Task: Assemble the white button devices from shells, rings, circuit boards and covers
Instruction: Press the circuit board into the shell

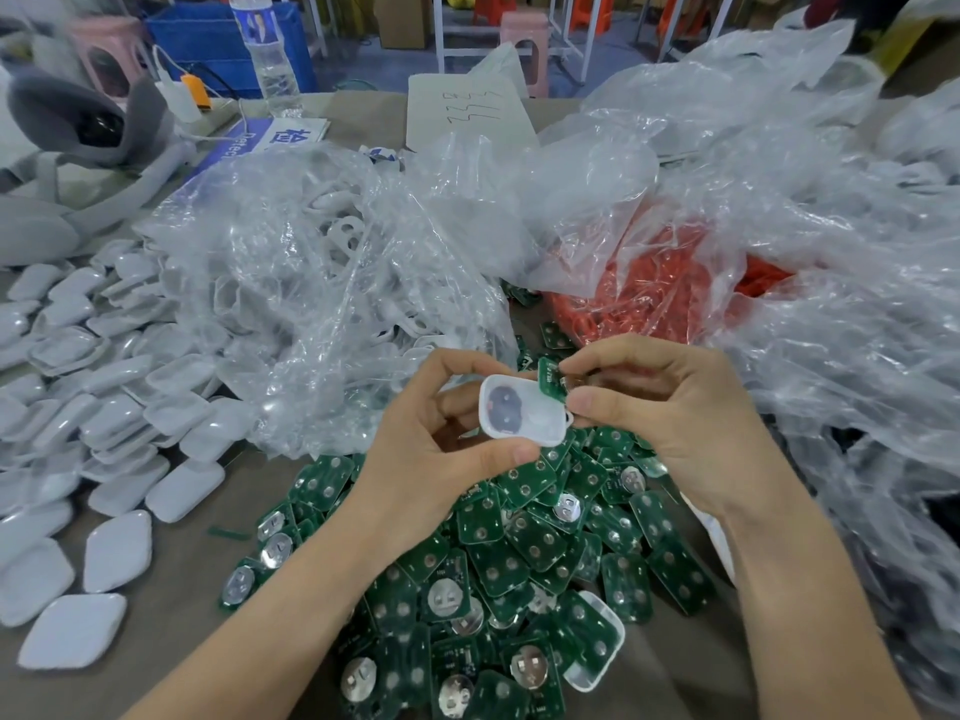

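the person's left hand [441, 439] has its fingers curled round a white shell [524, 407], thumb pressed on the near edge and the other fingers wrapped behind it, open side facing up at the camera. inside the shell there's a dark round patch on the left half and a pale round bit on the right. the right hand [660, 402] pinches one small green circuit board [549, 376] between thumb and index finger, the rest of its fingers loosely curled. that board is tilted on edge right at the shell's upper right corner, looks like it's touching the rim.

both hands hover over a big pile of green boards [519, 563] spread on the table [171, 589], some with round silver battery clips showing. another clear-ish shell [597, 646] lies on the pile near the bottom right. off to the left is a heap of white covers [104, 407]. behind the hands sits a clear plastic bag of white parts [322, 283], and beside it on the right a bag of orange parts [649, 283]. a water bottle [265, 49] stands at the back.
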`<move>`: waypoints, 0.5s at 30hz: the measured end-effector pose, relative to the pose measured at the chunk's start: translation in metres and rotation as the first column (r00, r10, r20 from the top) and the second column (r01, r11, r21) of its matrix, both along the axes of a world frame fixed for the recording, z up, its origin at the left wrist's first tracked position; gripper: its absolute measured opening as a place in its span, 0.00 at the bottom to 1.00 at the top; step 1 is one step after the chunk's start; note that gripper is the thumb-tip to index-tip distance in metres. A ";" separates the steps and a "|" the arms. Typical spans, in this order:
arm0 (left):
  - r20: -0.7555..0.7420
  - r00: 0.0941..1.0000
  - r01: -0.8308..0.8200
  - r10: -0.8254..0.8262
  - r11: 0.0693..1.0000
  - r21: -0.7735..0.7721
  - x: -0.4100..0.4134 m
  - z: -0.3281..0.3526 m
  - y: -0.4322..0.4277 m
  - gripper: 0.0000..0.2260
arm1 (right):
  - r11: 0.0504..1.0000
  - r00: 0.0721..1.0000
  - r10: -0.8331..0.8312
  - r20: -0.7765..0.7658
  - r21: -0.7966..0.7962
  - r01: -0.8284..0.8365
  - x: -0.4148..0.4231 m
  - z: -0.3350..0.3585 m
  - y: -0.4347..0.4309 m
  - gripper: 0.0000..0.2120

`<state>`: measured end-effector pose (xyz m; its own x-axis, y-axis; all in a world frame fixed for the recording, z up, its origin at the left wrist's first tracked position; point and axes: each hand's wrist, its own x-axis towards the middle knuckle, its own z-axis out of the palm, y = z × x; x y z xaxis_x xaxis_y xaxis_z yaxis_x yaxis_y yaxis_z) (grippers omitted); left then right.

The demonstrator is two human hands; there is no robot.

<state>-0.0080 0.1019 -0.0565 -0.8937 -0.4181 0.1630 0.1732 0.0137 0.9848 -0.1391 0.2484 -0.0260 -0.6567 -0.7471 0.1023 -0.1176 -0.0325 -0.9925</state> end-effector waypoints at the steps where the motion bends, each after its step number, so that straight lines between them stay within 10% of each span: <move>1: -0.004 1.000 -0.001 0.001 1.000 0.005 0.000 0.000 0.000 0.21 | 1.000 1.000 0.006 -0.001 -0.013 -0.006 0.001 0.001 0.000 0.13; 15: -0.007 1.000 -0.001 0.001 1.000 0.022 0.000 0.000 -0.001 0.19 | 0.998 0.995 0.013 -0.102 0.063 -0.007 0.000 0.002 -0.001 0.13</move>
